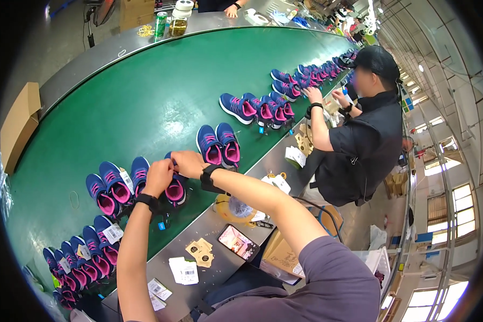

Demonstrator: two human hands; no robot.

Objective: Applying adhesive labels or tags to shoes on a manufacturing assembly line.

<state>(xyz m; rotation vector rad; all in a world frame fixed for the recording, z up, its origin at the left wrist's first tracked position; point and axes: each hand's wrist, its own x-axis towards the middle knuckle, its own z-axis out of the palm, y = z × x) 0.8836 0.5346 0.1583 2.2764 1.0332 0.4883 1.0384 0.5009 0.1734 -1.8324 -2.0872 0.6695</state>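
Your left hand (160, 176) and right hand (189, 163) meet over the toe and lacing area of a navy-blue mesh-like sports shoe with pink lining (175, 192). Fingers of both are bent and drawn together; you cannot tell from this view whether they pinch a lace, a cord or nothing.

The shoe rests on a long counter with a smooth green top (145, 107), near the edge on your side, its pink opening toward you. Treat it as light: the upper is probably soft and yielding, the sole stiffer and less likely to deform. Expect little slip and low risk of breakage. To steady it, take hold around the heel or along the sole edge; fine work at the laces calls for fingertips.

Just to its left stands a matching navy shoe (139, 170); beyond it, a pair bears a white paper tag (126, 182). Another navy-and-pink pair (219, 145) stands to the right.

On the grey metal border nearest you lie brown card tags (200, 253), white printed cards (183, 271) and a smartphone (238, 242). Farther right, a co-worker in black (367, 134) reaches toward more shoes (287, 88).
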